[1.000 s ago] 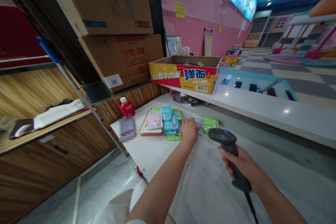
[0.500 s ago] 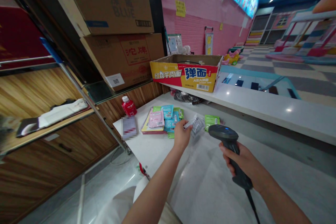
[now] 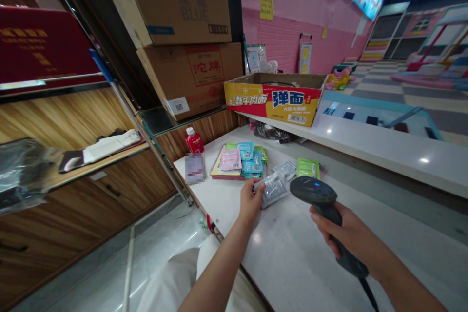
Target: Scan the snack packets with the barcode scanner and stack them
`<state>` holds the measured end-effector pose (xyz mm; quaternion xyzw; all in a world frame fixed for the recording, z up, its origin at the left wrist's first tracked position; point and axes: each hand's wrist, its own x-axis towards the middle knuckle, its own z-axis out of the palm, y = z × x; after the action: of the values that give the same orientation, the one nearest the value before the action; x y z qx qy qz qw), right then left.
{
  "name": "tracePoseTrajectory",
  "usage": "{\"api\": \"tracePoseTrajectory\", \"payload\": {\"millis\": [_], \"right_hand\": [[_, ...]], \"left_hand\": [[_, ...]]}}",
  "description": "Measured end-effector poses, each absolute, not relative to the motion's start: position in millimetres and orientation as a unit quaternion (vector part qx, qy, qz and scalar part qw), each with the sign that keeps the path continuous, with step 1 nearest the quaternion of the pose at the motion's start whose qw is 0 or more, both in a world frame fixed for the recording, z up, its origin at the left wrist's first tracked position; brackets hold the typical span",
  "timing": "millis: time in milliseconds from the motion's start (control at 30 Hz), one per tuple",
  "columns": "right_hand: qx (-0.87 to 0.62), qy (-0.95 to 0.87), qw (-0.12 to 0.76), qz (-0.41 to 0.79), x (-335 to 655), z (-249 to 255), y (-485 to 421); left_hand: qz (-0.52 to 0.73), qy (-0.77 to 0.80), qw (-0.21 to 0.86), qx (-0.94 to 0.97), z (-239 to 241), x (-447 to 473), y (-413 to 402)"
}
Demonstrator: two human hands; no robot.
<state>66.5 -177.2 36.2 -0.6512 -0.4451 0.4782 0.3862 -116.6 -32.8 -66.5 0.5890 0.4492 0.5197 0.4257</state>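
Note:
My left hand (image 3: 249,200) pinches a small clear plastic packet (image 3: 272,189) and holds it just above the white counter (image 3: 292,263). My right hand (image 3: 343,234) grips the handle of a black barcode scanner (image 3: 314,194), whose head sits right beside the packet. Behind the packet lie another clear packet (image 3: 285,169), a green packet (image 3: 307,167) and a pile of blue, pink and green packets (image 3: 241,161).
A red bottle (image 3: 194,140) stands at the counter's far left corner. A yellow and red carton (image 3: 276,99) rests on the raised white ledge (image 3: 383,148). Two large brown boxes (image 3: 183,34) are stacked on a glass shelf to the left. Wooden drawers lie below.
My left hand has picked a clear packet out of the pile and drawn it back toward the scanner. The camera has shifted left, so everything sits further right in the picture.

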Motion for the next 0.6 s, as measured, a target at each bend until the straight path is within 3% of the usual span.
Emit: {"api": "tracePoseTrajectory", "payload": {"millis": [600], "right_hand": [[-0.631, -0.413, 0.411, 0.511, 64.8, 26.6, -174.4]], "left_hand": [[0.538, 0.430, 0.483, 0.541, -62.8, -115.9, -37.8]]}}
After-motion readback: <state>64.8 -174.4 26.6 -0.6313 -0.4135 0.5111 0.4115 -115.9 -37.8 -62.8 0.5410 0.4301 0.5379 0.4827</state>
